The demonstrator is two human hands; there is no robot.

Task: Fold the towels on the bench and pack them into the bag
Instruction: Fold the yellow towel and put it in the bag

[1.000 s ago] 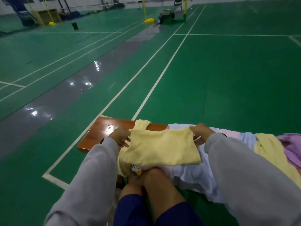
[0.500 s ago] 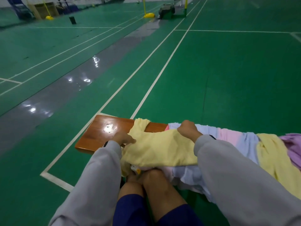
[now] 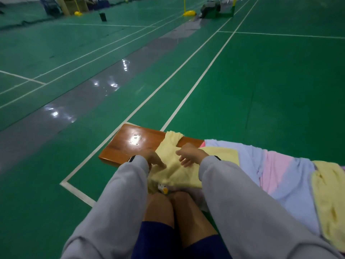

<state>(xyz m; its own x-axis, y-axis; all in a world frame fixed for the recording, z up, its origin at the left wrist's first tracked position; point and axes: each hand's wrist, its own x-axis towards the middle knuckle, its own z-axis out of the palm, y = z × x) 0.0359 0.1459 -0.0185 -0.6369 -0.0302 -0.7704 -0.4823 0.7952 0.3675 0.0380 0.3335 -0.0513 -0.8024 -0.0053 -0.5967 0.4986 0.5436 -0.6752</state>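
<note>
The yellow towel (image 3: 179,171) lies on the bench (image 3: 127,146). Part of it hangs off the near edge, so it may slide to the floor (image 3: 261,90) or come unfolded. The left hand (image 3: 155,160) presses it with straight fingers. The right hand (image 3: 189,154) is over it, fingers loose, holding nothing.

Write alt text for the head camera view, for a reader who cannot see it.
A person's left hand and right hand rest on a pale yellow towel on a wooden bench. To the right, a lilac-and-pink towel and a second yellow towel drape over the bench; a green court floor lies beyond.
</note>
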